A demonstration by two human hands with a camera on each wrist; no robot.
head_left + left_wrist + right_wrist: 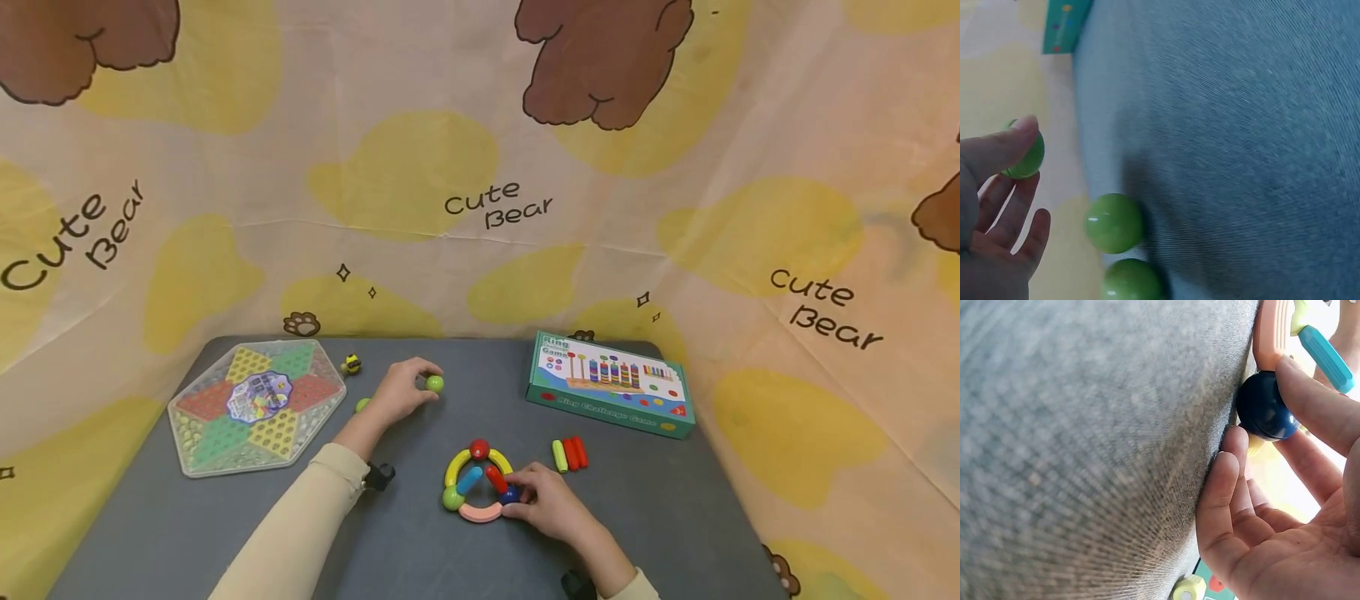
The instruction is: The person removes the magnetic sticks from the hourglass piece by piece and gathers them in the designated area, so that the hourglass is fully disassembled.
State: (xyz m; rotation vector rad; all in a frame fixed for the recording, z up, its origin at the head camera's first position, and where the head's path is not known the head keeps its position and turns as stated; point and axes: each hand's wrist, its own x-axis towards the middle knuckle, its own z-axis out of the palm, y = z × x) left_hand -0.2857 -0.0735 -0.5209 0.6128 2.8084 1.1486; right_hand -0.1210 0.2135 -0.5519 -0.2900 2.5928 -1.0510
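My left hand [402, 392] pinches a green ball [434, 383] between thumb and fingers, raised over the table in the left wrist view. Two more green balls lie on the table there, the nearer-to-centre green ball [1114, 223] close beside the other green ball [1132, 281]. With thumb and fingers my right hand [553, 504] grips a dark blue ball [1266, 406] at the right of a ring. Two yellow curved pieces [452, 467], a pink curved piece [480, 512], a red ball [479, 450] and a green joint ball [452, 498] make up this ring. A blue stick [469, 480] and a red stick [496, 478] rise from its lower balls.
One light green stick [559, 456] and two red sticks [576, 453] lie right of the ring. Behind them sits a green game box [611, 383]. At the left is a hexagonal checkers board case [258, 408], with a small bee-like toy [351, 364] beside it.
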